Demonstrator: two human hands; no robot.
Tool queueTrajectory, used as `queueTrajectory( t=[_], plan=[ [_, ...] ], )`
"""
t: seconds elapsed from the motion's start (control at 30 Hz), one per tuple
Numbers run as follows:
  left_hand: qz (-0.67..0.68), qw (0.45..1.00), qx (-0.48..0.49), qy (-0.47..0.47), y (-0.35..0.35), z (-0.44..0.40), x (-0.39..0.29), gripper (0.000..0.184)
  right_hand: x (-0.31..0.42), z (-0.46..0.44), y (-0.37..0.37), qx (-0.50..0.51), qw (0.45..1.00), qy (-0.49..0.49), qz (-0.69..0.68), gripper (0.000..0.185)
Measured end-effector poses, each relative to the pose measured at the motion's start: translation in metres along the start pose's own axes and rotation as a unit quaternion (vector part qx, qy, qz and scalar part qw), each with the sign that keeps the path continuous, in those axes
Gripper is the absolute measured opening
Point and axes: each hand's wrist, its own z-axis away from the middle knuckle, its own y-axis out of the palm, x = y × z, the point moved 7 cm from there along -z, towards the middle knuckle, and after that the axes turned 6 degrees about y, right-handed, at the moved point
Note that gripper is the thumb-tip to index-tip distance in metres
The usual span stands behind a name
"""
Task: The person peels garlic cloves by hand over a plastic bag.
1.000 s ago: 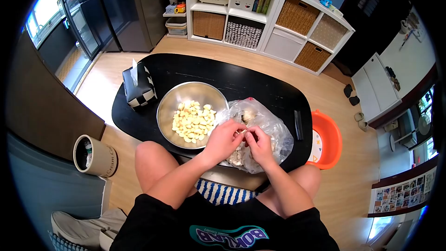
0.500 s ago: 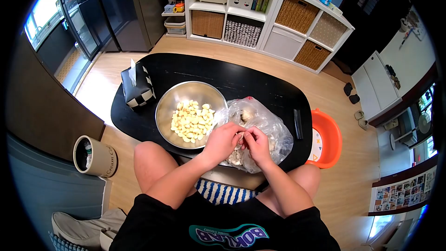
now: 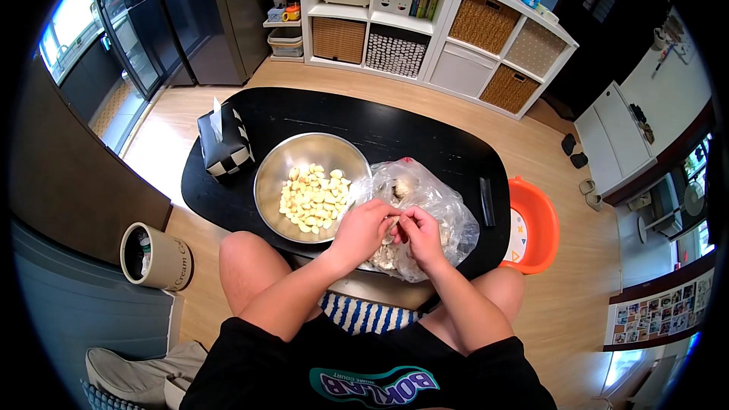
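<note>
My left hand (image 3: 364,229) and my right hand (image 3: 420,234) meet fingertip to fingertip over a clear plastic bag (image 3: 454,216). Both are closed, pinching what looks like a small garlic clove, mostly hidden by the fingers. Inside the bag lie a whole garlic bulb (image 3: 403,187) and pale papery garlic skins (image 3: 385,256). Left of the bag, touching its edge, stands a wide steel bowl (image 3: 273,175). A heap of peeled garlic cloves (image 3: 313,197) rests in it.
The black oval table (image 3: 364,118) also bears a checkered tissue box (image 3: 225,144) at left and a dark narrow strip (image 3: 487,202) at right. An orange tub (image 3: 541,228) stands on the floor beside it; a cream bin (image 3: 156,257) is at left.
My right hand's fingers have shifted very slightly against the left fingertips. The bowl, the cloves and the bag look the same.
</note>
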Motion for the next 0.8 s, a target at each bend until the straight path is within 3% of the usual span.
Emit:
queueTrajectory(
  t=[0.8],
  plan=[
    [-0.006,1.000,-0.001,0.013,-0.0028,-0.0021,-0.0008,0.015,-0.0035,-0.0021,-0.0004,0.014,1.000,0.001,0.000,0.012]
  ],
)
